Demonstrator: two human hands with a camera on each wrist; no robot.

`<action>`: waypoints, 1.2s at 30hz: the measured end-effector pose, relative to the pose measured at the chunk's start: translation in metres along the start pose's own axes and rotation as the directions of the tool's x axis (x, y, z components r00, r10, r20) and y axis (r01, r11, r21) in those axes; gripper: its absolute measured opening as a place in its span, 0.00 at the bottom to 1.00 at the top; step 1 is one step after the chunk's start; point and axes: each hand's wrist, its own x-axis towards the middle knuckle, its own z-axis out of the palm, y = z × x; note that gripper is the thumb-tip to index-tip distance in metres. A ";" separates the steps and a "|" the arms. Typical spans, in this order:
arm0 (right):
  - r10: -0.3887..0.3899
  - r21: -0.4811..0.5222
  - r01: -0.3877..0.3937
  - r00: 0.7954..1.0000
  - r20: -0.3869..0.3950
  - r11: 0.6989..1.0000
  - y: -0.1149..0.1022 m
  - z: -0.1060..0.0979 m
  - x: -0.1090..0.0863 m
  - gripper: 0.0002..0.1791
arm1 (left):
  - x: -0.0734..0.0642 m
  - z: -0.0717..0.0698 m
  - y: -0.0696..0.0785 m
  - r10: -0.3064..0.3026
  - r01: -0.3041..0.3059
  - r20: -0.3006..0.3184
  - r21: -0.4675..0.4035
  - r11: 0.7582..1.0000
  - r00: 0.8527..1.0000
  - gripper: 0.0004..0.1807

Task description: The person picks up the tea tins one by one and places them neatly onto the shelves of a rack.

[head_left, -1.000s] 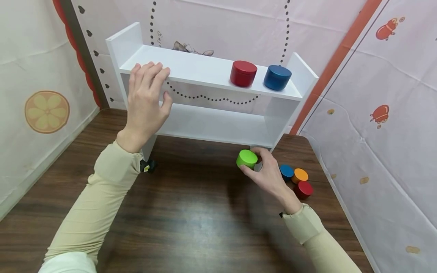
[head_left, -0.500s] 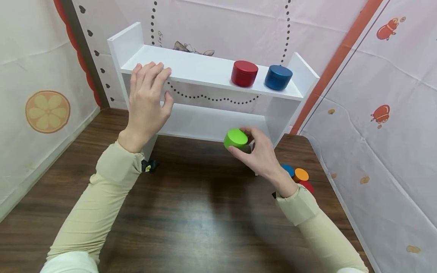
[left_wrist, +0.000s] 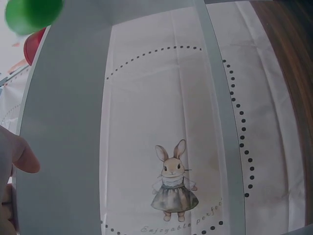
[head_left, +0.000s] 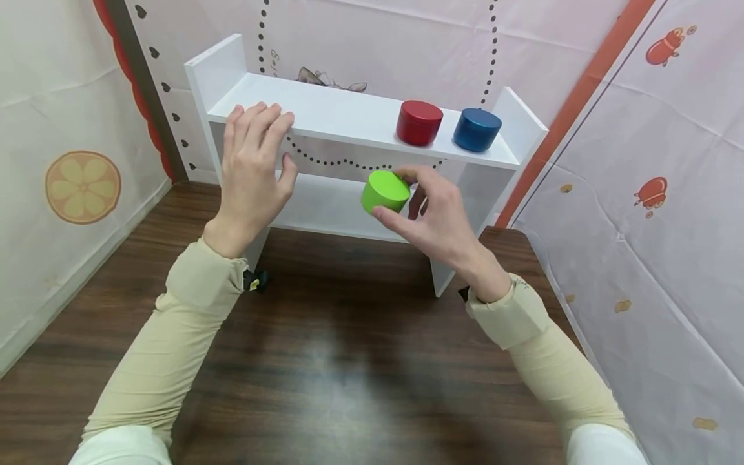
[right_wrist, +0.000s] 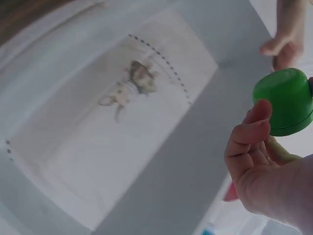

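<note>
My right hand [head_left: 438, 213] pinches a round green tin [head_left: 386, 192] between thumb and fingers, holding it in the air before the gap between the two shelf boards. In the right wrist view the green tin [right_wrist: 284, 102] shows its lid seam. My left hand [head_left: 251, 171] rests its fingertips on the front edge of the upper board of the white shelf [head_left: 325, 113], near its left end, with the thumb held apart. A red tin [head_left: 419, 123] and a blue tin [head_left: 477, 130] stand upright side by side on the right part of that board.
The white shelf's lower board [head_left: 325, 203] lies behind the green tin. The shelf stands on a dark wooden table [head_left: 325, 323]. Patterned cloth [head_left: 651, 129] hangs at the back and both sides. My right forearm [head_left: 546, 355] covers the table's right part.
My right hand has lifted the green tin from low over the table, up and to the left. Its forearm now hides the blue, orange and red tins on the table. The left hand stays put.
</note>
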 end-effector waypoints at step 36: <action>0.252 -0.361 -0.279 0.960 -0.123 0.890 -0.047 0.002 0.096 0.27 | 0.000 -0.003 0.000 -0.017 0.017 0.023 -0.005 1.000 1.000 0.26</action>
